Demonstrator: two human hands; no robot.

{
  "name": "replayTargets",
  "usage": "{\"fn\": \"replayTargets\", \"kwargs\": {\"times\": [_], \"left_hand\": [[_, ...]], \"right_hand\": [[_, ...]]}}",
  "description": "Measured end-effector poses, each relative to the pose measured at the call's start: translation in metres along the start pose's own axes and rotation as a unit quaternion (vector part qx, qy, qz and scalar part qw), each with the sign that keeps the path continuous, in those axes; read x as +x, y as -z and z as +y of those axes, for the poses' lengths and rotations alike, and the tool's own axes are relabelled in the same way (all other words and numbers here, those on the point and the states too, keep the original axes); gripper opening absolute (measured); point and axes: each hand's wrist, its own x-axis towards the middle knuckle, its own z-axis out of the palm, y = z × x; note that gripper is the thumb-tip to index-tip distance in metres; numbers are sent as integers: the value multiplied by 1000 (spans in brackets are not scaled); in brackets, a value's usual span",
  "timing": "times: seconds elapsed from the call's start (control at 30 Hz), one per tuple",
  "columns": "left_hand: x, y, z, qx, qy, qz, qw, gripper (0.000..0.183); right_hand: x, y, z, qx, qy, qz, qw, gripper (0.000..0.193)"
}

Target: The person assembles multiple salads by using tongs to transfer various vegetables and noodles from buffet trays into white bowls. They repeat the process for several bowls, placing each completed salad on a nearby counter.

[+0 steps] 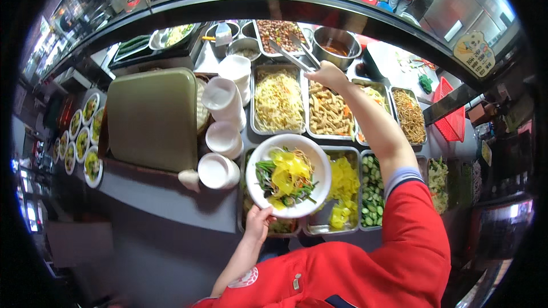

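Observation:
My left hand [259,223] grips the near-left rim of a white bowl [321,164]. Inside the bowl lie translucent yellow slices [290,172] over green vegetables and thin brown strips. My right arm reaches forward and right over the trays, and my right hand [327,75] is closed round metal tongs [290,57]. The tongs point away to the left, their jaws apart over the near part of a tray of brown beans or nuts [278,33]. Below that hand sits a tray of light brown strips [330,113]; left of it, a tray of pale shredded vegetable [278,101].
Stacked white bowls [220,171] stand left of the trays, beside a large olive tray [151,120]. A tray of yellow slices [343,182] and one of sliced cucumber [372,194] lie near me. A pot of reddish liquid [337,45] is behind. A dark bar [274,3] crosses beyond.

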Motion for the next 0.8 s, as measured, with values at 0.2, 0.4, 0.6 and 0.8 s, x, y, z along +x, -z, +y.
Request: {"fn": "replayTargets", "kwargs": {"times": [0.2,0.4,0.6,0.8], "left_hand": [[28,9,30,42,37,-37,998,22],[47,10,42,22,77,-60,995,20],[62,11,50,25,86,-87,992,18],[68,8,54,22,94,-81,992,22]], "right_hand": [[73,-32,-40,-82,-29,-25,996,46],[83,-47,-37,-81,-18,-1,997,39],[75,-36,-46,-90,-23,-42,995,46],[81,-43,-47,-119,-23,-37,992,41]]}}
